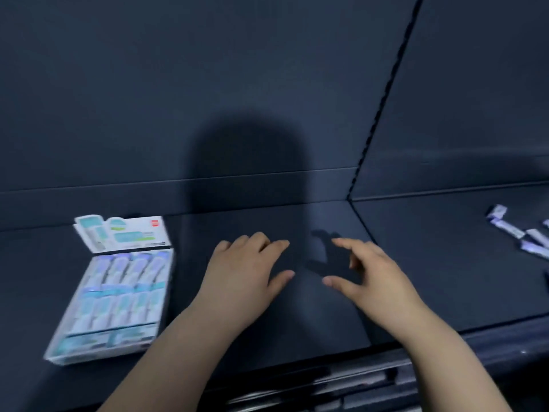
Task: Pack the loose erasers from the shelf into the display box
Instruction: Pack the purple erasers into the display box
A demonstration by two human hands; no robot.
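Observation:
The display box (56, 353) lies flat on the dark shelf at the left, its printed lid (121, 233) folded back, with rows of wrapped erasers (124, 292) inside. Several loose erasers (518, 233) in white and purple wrappers lie on the shelf at the far right. My left hand (246, 272) hovers over the middle of the shelf, fingers relaxed, holding nothing. My right hand (371, 275) is beside it, fingers loosely spread and thumb out, also empty. Both hands are apart from the box and from the loose erasers.
The dark shelf (326, 307) has a back wall (267, 84) and a vertical slotted upright (377, 114) splitting two bays. The shelf's front edge (356, 373) runs below my forearms, with a lower rail beneath it.

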